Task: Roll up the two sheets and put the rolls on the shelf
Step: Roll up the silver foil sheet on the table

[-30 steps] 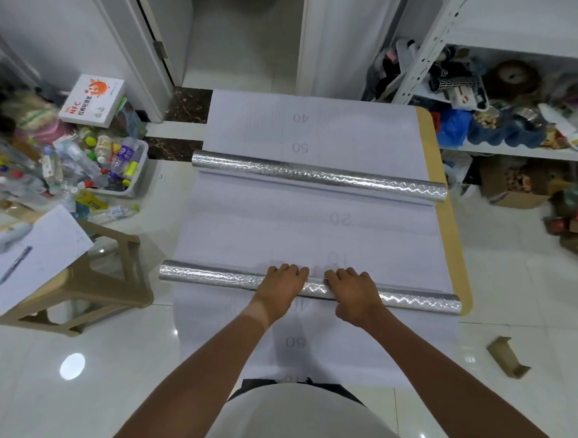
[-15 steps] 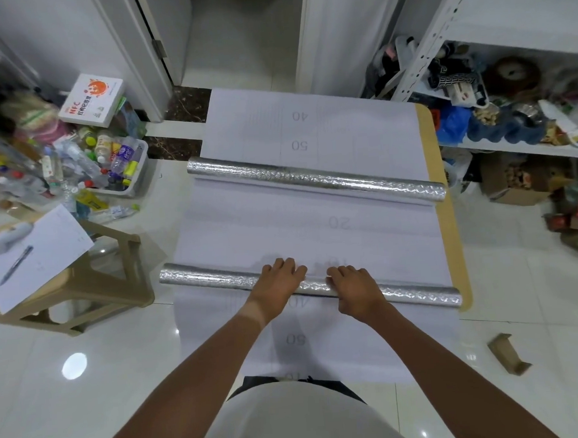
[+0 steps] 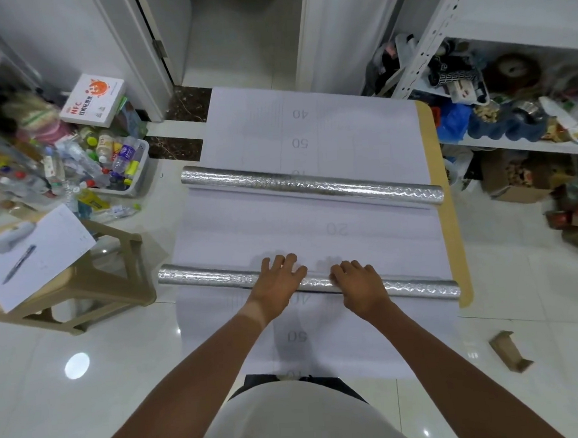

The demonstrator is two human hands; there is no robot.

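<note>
Sheets [image 3: 315,237], white with printed numbers, lie flat across the worktop [image 3: 448,210]; from the head camera I see a near roll [image 3: 210,278] and a far roll [image 3: 312,185] of silver foil on them. My left hand [image 3: 277,283] and right hand [image 3: 359,285] rest on the near roll, fingers curved over it. Beyond the worktop's right edge stands the shelf [image 3: 525,144], cluttered.

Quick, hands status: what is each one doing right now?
Left hand: open, fingers pressing on the near silver roll.
Right hand: open, also pressing on it.
</note>
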